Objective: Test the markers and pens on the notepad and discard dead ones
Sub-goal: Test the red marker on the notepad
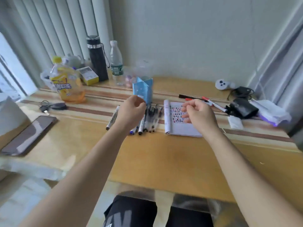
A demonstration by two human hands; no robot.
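pens (149, 119) lie side by side on the bench (164, 154), just left of the notepad (181, 129). left hand (131, 111) hovers over them, loosely curled, empty; right hand (199, 114) over the notepad, fingers relaxed, empty.

Bare forearms (91, 161); black shorts (142, 208) bearing white lettering (121, 217).
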